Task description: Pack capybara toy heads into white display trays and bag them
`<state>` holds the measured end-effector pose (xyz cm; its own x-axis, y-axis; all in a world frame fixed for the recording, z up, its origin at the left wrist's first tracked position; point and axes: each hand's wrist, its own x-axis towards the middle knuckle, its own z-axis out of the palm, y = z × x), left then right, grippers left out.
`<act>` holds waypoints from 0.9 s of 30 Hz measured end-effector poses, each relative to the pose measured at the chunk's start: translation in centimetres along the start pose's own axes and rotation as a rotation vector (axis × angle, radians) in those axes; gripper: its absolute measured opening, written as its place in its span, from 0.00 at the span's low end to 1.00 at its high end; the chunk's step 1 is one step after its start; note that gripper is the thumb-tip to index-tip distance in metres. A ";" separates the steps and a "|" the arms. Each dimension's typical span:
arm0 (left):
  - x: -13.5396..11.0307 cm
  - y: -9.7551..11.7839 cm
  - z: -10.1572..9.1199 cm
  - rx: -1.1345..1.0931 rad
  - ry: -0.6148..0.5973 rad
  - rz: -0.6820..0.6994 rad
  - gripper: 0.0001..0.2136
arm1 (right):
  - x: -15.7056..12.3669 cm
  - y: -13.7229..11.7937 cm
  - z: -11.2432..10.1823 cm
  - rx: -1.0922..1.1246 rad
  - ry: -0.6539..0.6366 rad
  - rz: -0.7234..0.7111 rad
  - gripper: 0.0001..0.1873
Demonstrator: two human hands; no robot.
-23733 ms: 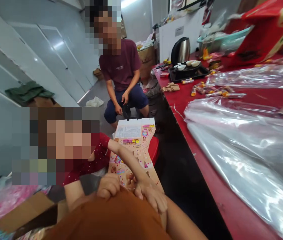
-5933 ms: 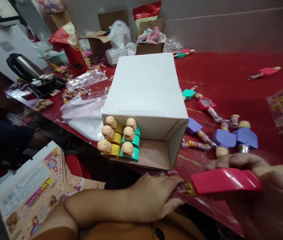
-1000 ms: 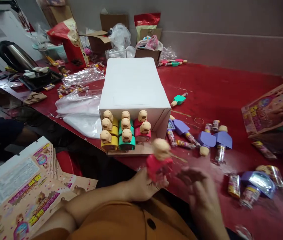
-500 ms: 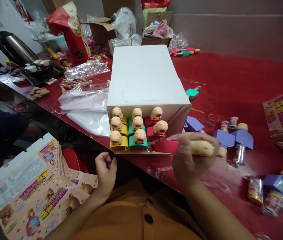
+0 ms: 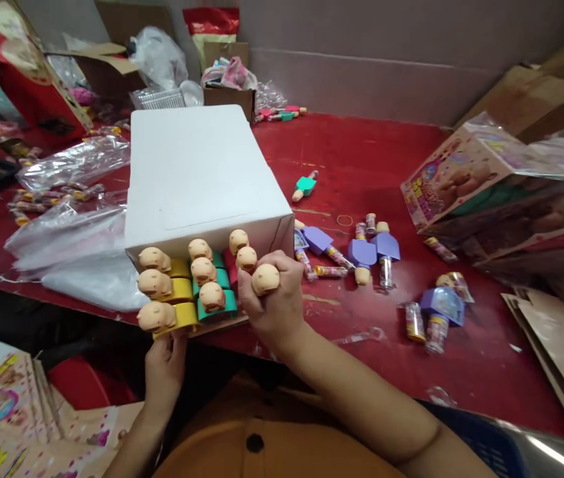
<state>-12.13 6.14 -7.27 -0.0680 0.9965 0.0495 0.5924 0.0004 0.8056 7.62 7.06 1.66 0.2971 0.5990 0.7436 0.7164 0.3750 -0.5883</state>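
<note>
Head view. Right hand (image 5: 269, 309) curled into a tight fist, fingers pressed together around a tan round-headed toy (image 5: 265, 279), only the head showing above the knuckles, the body hidden, just in front of the box mouth. Left hand (image 5: 163, 375) upright, fingers pressed together, tips out of sight behind the lower lip of the box; grip or mere support impossible to tell.

White cardboard box (image 5: 202, 179), closed on top, lying on a red tabletop (image 5: 386, 159), open end toward the hands. Inside and at the mouth, neat upright columns, heads outward and snug: yellow-bodied toys (image 5: 182, 292), three deep; teal-bodied toys (image 5: 216, 307), three deep; red-bodied toys (image 5: 230, 269), two showing, partly behind the right hand. To the right, loose candy tubes with purple paper tabs (image 5: 361, 252); to the left, clear plastic bags (image 5: 72, 282).
</note>
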 end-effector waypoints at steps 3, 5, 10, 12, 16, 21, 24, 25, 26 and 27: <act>-0.1 0.4 0.1 0.015 0.024 0.065 0.20 | -0.3 0.0 -0.7 -0.041 0.031 0.022 0.08; -0.2 0.6 0.1 0.026 0.039 0.091 0.19 | -0.5 0.4 -1.3 -0.013 0.025 0.040 0.08; -0.3 1.2 -0.1 0.055 0.044 0.138 0.17 | -0.3 2.0 -1.8 0.021 0.052 -0.022 0.11; -0.4 1.2 -0.2 0.068 0.028 0.144 0.17 | -0.3 2.1 -1.4 0.003 0.009 -0.081 0.10; -0.5 0.9 -0.1 0.103 0.010 0.141 0.17 | -1.3 1.6 -0.1 -0.062 -0.063 -0.210 0.09; -0.4 0.1 -0.4 0.153 0.026 0.186 0.16 | -2.6 2.1 -2.1 -0.051 -0.131 -0.182 0.13; -0.1 -0.6 -1.0 0.176 0.045 0.225 0.16 | -3.9 3.6 -5.5 -0.034 -0.082 -0.188 0.09; 0.1 -0.7 -1.2 0.184 0.050 0.236 0.16 | -4.5 4.3 -6.6 -0.084 -0.071 -0.190 0.08; 0.3 -0.9 -1.4 0.191 0.049 0.245 0.16 | -5.1 5.0 -7.7 -0.147 -0.075 -0.174 0.07; 0.4 -1.0 -1.6 0.196 0.044 0.250 0.16 | -5.7 5.7 -8.5 -0.208 -0.092 -0.145 0.07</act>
<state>-13.97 6.43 -7.11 0.0670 0.9631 0.2607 0.7379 -0.2237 0.6367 15.42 -0.25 -3.23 0.1302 0.6147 0.7779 0.8643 0.3141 -0.3929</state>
